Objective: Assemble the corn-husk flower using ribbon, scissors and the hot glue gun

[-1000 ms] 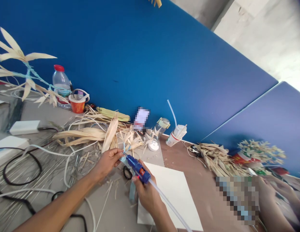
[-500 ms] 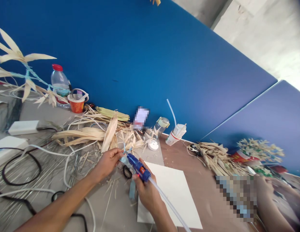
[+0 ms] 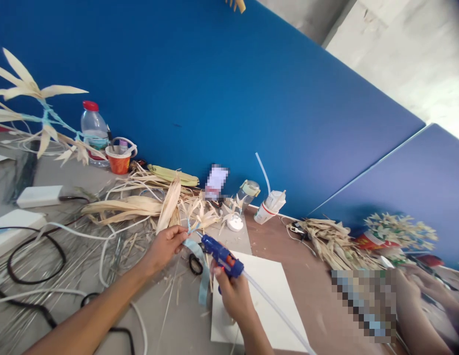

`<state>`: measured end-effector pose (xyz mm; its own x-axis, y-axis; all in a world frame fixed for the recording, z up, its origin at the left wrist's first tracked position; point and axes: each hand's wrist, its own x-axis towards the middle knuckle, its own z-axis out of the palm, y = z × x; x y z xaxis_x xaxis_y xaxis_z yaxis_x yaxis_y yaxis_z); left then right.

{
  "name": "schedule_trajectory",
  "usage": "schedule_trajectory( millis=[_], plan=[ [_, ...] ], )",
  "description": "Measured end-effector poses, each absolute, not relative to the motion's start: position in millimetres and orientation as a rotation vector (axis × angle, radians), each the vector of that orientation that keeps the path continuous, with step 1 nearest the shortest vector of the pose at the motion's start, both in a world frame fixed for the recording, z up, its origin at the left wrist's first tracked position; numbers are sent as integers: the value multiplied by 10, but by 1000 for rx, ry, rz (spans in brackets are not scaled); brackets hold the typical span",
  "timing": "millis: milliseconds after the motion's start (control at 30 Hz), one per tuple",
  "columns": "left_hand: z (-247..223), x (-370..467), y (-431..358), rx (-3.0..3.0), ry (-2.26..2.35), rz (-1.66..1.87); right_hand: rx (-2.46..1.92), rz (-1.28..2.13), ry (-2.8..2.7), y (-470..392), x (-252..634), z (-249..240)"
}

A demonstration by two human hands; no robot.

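Observation:
My left hand [image 3: 167, 247] is closed in a pinch on a thin stem wrapped in light blue, with pale corn-husk flowers [image 3: 203, 216] just beyond it. A light blue paper strip [image 3: 204, 281] trails from beside those fingertips down to the table. My right hand [image 3: 235, 296] grips a blue hot glue gun [image 3: 222, 255], with a long, clear glue stick [image 3: 277, 311] running out of its back. The gun's nozzle points left at the wrapped stem, a short gap from my left fingertips. Under my right hand lies a white sheet [image 3: 277, 296].
Dried corn husks [image 3: 122, 207], white cables and thin wires cover the left side. Along the blue partition [image 3: 200, 88] stand a red-capped bottle [image 3: 94, 133], an orange bucket [image 3: 119, 165], a phone and a paper cup [image 3: 266, 212]. Another person's hands [image 3: 407, 286] work at right.
My right hand has drawn the glue gun back to the right, away from the stem. More of the blue strip shows now. My left hand has stayed nearly in place.

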<state>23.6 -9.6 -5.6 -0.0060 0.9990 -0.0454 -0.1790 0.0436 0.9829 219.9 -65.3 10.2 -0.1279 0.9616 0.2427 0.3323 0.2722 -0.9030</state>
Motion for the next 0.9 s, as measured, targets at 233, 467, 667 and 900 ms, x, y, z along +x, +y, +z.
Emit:
schedule_trajectory(
  millis=[233,467,667,900],
  plan=[
    [-101,242,-99,803,925,1259,-1204,944,-1422,-585,2322,260],
    [67,221,-148,609,799,1163,-1197,1048,-1206,-551,2377,272],
    [80,194,-143,529,774,1174,-1207,1048,-1130,-524,2409,242],
    [78,185,-131,504,765,1192,-1125,1076,-1086,-497,2446,224]
  ],
)
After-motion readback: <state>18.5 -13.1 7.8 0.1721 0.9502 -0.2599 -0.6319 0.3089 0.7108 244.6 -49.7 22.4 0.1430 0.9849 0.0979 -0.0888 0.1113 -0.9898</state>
